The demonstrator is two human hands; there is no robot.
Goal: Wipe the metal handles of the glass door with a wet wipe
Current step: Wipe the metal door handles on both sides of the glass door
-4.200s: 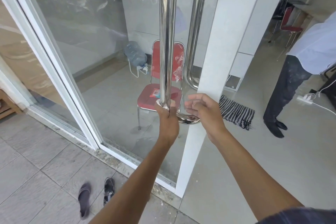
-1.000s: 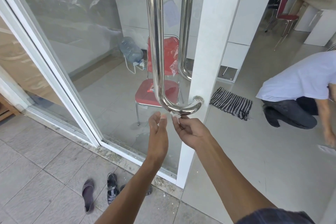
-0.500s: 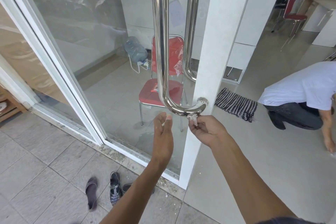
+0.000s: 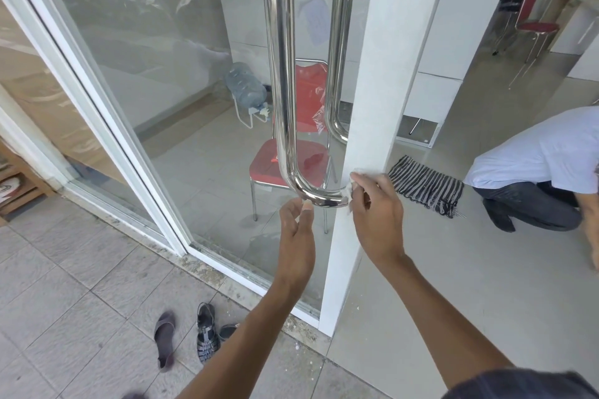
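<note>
A shiny steel outer handle (image 4: 281, 74) runs down the glass door (image 4: 181, 68) and bends into the white door frame (image 4: 372, 107) at its lower end. A second, inner handle (image 4: 335, 58) shows behind the glass. My right hand (image 4: 376, 217) presses a crumpled white wet wipe (image 4: 351, 186) against the handle's lower end where it meets the frame. Just below the handle's bend hovers my left hand (image 4: 296, 236), fingers apart and holding nothing.
Behind the glass stand a red chair (image 4: 291, 159) and a water jug (image 4: 246, 89). A person in a white shirt (image 4: 544, 165) crouches on the floor at right, near a striped mat (image 4: 424, 185). Sandals (image 4: 205, 337) lie on the tiles below.
My right hand moved the wipe up from under the bend to the handle's end at the frame. My left hand let go of the handle seconds earlier and stays below it.
</note>
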